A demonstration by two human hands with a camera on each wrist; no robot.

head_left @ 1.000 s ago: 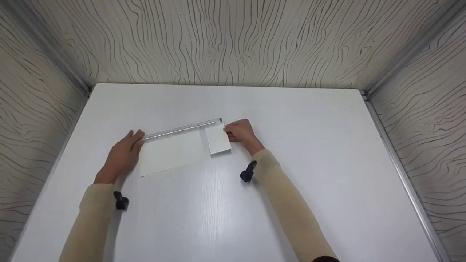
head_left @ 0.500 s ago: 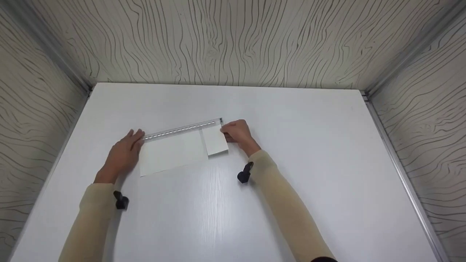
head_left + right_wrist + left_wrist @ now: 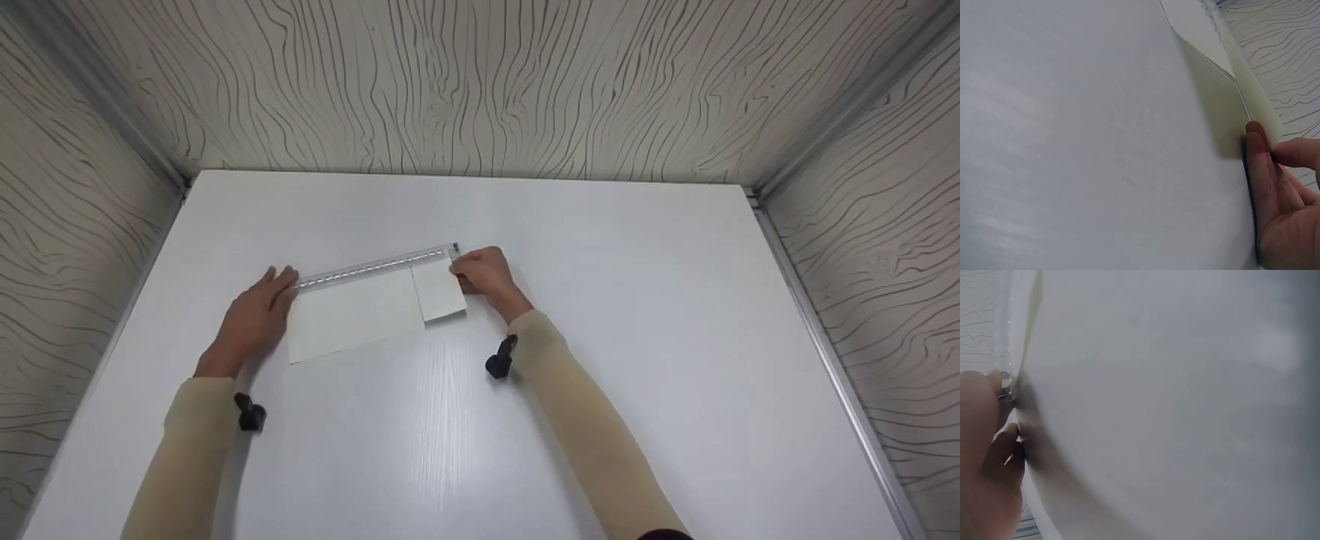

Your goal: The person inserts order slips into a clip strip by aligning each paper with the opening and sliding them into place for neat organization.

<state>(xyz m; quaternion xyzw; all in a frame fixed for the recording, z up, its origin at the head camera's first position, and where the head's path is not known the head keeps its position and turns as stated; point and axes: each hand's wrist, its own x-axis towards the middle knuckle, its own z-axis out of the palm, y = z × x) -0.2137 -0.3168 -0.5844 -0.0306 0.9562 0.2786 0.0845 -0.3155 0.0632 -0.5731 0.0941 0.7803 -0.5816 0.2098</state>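
Note:
A clear ruler slants across the table, along the far edge of a white paper sheet. My left hand rests with extended fingers on the ruler's left end, beside the sheet's left edge. At the sheet's right end, my right hand pinches the right edge of a smaller white paper piece between thumb and fingers. The small piece's left edge meets the sheet, and its near edge is lifted, casting a shadow. In the right wrist view the pinched paper stands slightly off the surface.
The white tabletop stretches on both sides and toward the front. Wood-patterned panels with grey metal corner rails surround it at the back and sides. Both sleeves carry small black wrist devices.
My right hand has slid the small paper piece leftward along the ruler, closing the gap to the larger sheet. My left hand and the ruler have stayed in place.

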